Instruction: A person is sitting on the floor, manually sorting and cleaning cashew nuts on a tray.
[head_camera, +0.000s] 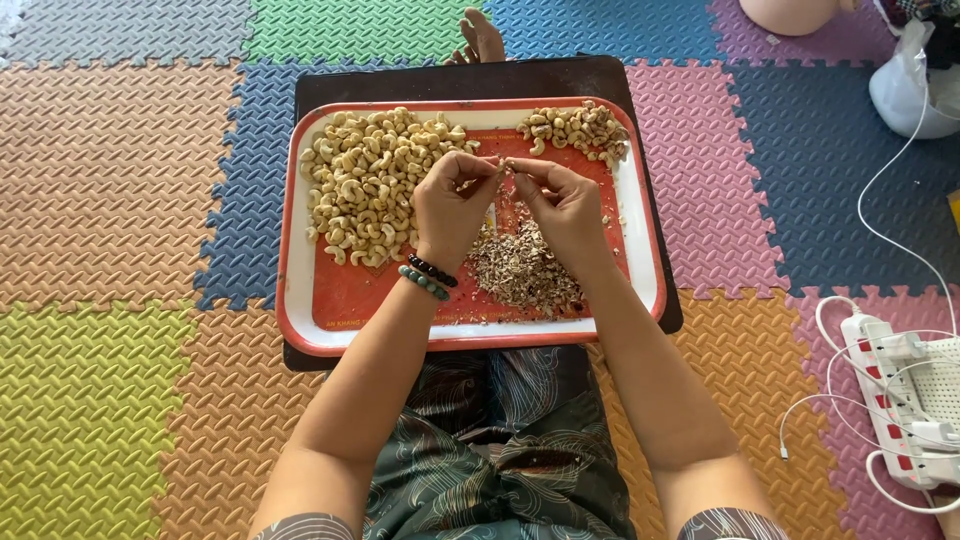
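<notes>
**Hands pinching a cashew over the tray**

While both met at the frame's centre, the left hand (452, 208) and right hand (562, 203) pinched one small cashew (505, 168) between fingertips. Below lay a heap of husks (525, 270); upper left, the cashew pile (370, 180); all on a red tray (300, 300).

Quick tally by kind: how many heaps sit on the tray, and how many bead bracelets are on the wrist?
Cashew heaps: 2, large heap and small heap
Skin-scrap heap: 1
Bead bracelets: 2, black and green, on the left hand
Total: 5
</notes>
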